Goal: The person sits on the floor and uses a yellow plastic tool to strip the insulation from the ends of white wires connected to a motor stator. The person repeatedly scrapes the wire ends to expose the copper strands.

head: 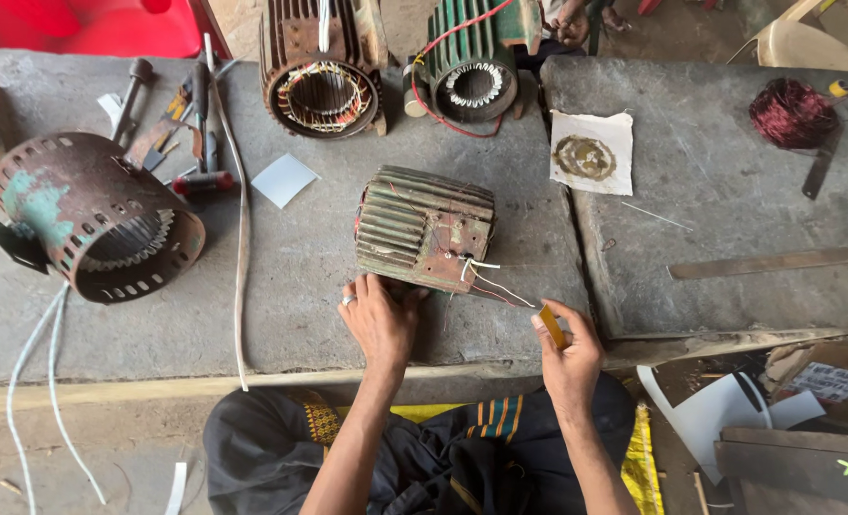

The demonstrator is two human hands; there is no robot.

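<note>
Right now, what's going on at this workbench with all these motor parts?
A person sits at a concrete bench. Their left hand rests against a rusty finned motor housing with thin wires trailing out. Their right hand pinches a small yellow strip beside those wires. Other motor stators, hand tools and a copper wire coil lie around.

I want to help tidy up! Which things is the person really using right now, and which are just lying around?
In use:
- finned motor casing, steadied by the left hand
- its thin wires
- small yellow piece, pinched in the right hand

Lying about:
- rusty perforated housing
- two other motors
- copper wire coil
- hand tools
</note>
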